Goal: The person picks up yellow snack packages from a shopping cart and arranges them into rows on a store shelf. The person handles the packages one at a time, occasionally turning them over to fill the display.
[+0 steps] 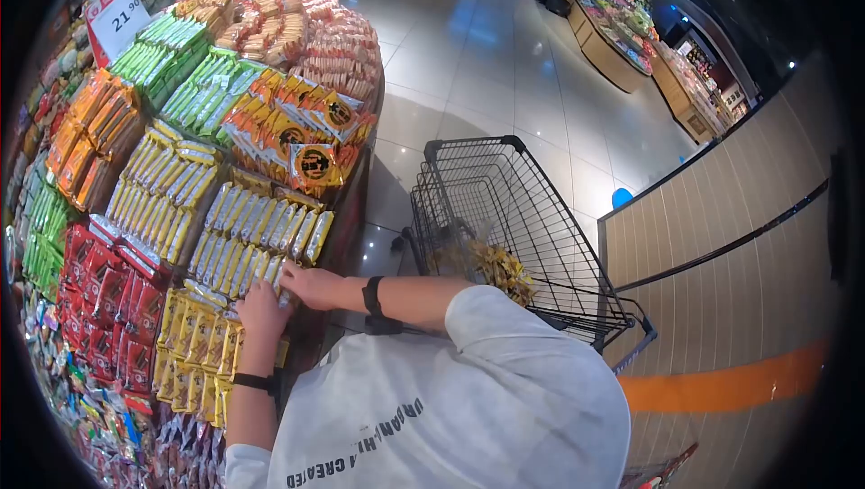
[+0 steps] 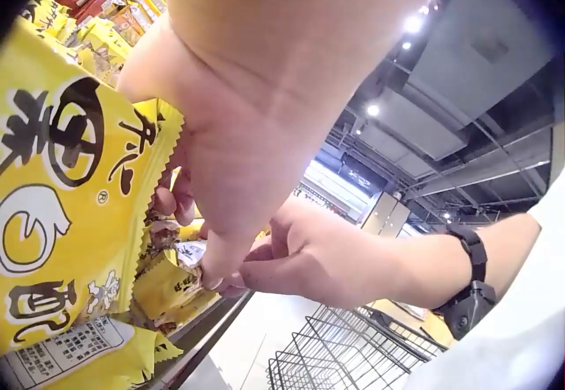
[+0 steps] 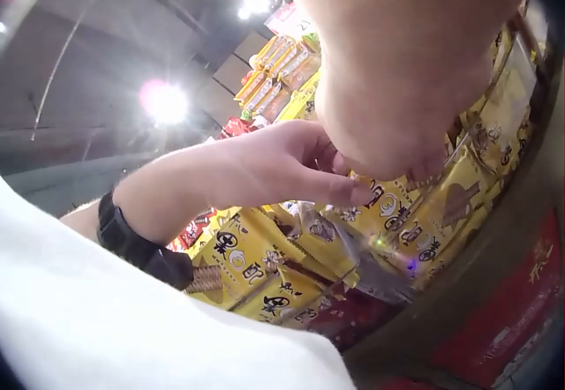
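Observation:
In the head view, my left hand (image 1: 262, 309) and right hand (image 1: 309, 285) meet at the near edge of a display of snack packets. Rows of yellow-and-silver packets (image 1: 257, 219) lie just beyond them, and yellow packets (image 1: 194, 336) lie beside the left hand. In the left wrist view, the left thumb and the curled fingers of the right hand (image 2: 305, 262) come together at a small yellow packet (image 2: 168, 288), which they pinch. The right wrist view has the left hand (image 3: 282, 165) over the yellow packets (image 3: 243, 253), its thumb stretched toward the right hand. Some fingertips are hidden.
A black wire shopping cart (image 1: 505, 210) stands to the right, with yellow packets (image 1: 501, 271) inside. Red packets (image 1: 108, 300), green packets (image 1: 167, 48) and orange packets (image 1: 95, 133) fill other sections. A price sign (image 1: 119, 19) rises at the far left. Tiled floor (image 1: 459, 75) runs beyond the cart.

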A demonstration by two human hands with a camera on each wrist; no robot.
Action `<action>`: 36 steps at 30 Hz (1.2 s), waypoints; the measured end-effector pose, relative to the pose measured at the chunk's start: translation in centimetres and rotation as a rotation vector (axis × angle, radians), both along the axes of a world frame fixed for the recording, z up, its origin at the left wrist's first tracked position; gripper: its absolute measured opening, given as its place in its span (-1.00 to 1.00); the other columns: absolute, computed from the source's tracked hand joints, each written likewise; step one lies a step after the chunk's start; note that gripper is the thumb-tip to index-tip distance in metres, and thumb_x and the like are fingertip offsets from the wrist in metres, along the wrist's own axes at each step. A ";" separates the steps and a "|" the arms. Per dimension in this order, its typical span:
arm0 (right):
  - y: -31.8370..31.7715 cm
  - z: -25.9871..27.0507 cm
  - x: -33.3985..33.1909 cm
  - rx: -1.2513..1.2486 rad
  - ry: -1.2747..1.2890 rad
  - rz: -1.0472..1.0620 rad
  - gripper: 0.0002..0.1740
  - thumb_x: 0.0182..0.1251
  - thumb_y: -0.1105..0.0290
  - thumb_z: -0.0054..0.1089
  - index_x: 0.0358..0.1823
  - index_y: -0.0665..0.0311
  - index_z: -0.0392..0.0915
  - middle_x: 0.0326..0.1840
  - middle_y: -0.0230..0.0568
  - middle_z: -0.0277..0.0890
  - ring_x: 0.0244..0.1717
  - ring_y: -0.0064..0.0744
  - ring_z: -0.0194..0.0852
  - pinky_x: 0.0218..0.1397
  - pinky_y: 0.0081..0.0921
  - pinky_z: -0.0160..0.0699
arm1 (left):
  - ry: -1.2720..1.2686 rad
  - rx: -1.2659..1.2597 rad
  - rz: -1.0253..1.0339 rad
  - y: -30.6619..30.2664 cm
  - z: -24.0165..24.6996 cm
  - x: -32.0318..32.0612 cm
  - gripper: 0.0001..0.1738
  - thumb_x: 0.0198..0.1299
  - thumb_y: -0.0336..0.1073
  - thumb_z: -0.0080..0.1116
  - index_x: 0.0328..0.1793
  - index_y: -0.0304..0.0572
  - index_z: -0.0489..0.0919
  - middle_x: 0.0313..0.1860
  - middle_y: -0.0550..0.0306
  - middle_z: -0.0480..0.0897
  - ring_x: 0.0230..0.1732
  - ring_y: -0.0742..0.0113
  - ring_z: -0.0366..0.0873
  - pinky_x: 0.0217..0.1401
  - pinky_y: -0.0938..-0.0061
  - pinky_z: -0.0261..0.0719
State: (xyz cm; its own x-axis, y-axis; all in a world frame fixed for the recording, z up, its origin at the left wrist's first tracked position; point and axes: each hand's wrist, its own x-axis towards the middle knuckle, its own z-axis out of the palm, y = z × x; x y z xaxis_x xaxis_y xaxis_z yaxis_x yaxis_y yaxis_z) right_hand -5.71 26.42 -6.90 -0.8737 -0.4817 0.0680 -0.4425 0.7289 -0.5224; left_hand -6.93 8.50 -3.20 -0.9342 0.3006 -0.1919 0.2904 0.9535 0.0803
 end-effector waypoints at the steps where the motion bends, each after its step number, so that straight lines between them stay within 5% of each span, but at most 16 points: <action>1: 0.3 0.4 0.2 -0.003 0.001 -0.005 -0.68 0.28 0.53 0.16 0.06 0.26 0.41 0.21 0.09 0.34 -0.13 0.17 0.70 -0.09 -0.02 0.73 | 0.001 -0.003 -0.005 0.1 0.1 -0.1 -0.35 0.00 0.09 0.54 0.09 -0.12 0.57 0.06 0.03 0.69 0.08 0.05 0.70 0.11 0.03 0.53; 4: 2.2 1.5 1.5 -0.196 -0.033 -0.043 -0.73 0.31 0.45 0.20 0.02 0.23 0.45 0.20 -0.01 0.37 -0.10 0.11 0.68 -0.10 -0.06 0.71 | -0.028 -0.032 -0.001 0.2 0.7 0.0 -0.40 0.00 0.10 0.53 0.04 -0.10 0.61 0.05 0.04 0.69 0.08 0.06 0.70 0.14 0.02 0.53; 6: 3.6 1.4 2.3 -0.331 -0.008 -0.311 -0.78 0.34 0.42 0.18 -0.01 0.18 0.47 0.18 0.08 0.36 -0.07 0.19 0.63 -0.02 -0.02 0.67 | -0.036 -0.033 0.009 0.3 0.6 0.1 -0.41 0.01 0.11 0.52 0.04 -0.10 0.64 0.04 0.06 0.69 0.08 0.06 0.70 0.15 0.01 0.52; 9: 5.7 0.1 2.1 -0.358 -0.001 -0.586 -0.53 0.30 0.32 0.32 0.14 0.26 0.33 0.17 0.13 0.36 0.10 0.25 0.54 0.09 0.01 0.61 | -0.077 -0.041 0.029 0.6 1.0 -0.1 -0.43 0.01 0.11 0.52 0.03 -0.08 0.67 0.05 0.06 0.68 0.08 0.07 0.69 0.16 0.01 0.51; 12: 6.6 -1.7 1.0 -0.350 -0.124 -0.632 -0.37 0.27 0.30 0.37 0.23 0.33 0.20 0.22 0.23 0.34 0.22 0.31 0.47 0.16 0.04 0.58 | -0.072 -0.074 0.020 0.5 0.1 -0.3 -0.43 0.02 0.12 0.51 0.03 -0.07 0.69 0.06 0.06 0.68 0.09 0.09 0.68 0.17 0.01 0.51; 15: 6.2 -1.9 -0.1 -0.404 -0.150 -0.555 -0.28 0.26 0.29 0.40 0.28 0.37 0.14 0.26 0.33 0.32 0.28 0.35 0.44 0.22 0.03 0.56 | -0.061 -0.099 -0.015 0.5 0.0 -0.3 -0.46 0.04 0.14 0.51 -0.01 -0.07 0.70 0.05 0.07 0.67 0.10 0.11 0.68 0.15 0.01 0.50; 29: 5.8 -1.2 -2.8 -0.307 -0.188 -0.470 -0.41 0.29 0.29 0.33 0.32 0.13 0.35 0.31 -0.03 0.40 0.27 0.15 0.50 0.22 -0.05 0.60 | -0.056 -0.129 -0.022 1.0 -0.1 0.2 -0.51 0.03 0.13 0.52 -0.09 -0.04 0.70 -0.01 0.10 0.68 0.04 0.11 0.68 0.13 0.01 0.50; 34: 6.2 -2.2 -3.8 -0.382 -0.121 -0.430 -0.48 0.24 0.31 0.31 0.25 0.23 0.56 0.14 0.16 0.55 0.21 0.14 0.55 0.30 -0.14 0.56 | 0.020 -0.183 -0.072 1.5 -0.4 1.0 -0.51 0.09 0.15 0.47 -0.06 -0.04 0.72 -0.03 0.09 0.70 0.02 0.11 0.70 0.22 -0.10 0.51; 36: 6.3 -3.1 -3.7 -0.407 0.001 -0.414 -0.51 0.24 0.35 0.22 0.23 0.30 0.56 0.17 0.18 0.55 0.23 0.19 0.53 0.33 -0.12 0.56 | 0.004 -0.172 -0.058 1.3 -0.2 1.0 -0.51 0.11 0.14 0.46 -0.05 -0.06 0.71 -0.01 0.09 0.70 0.03 0.11 0.69 0.09 -0.01 0.56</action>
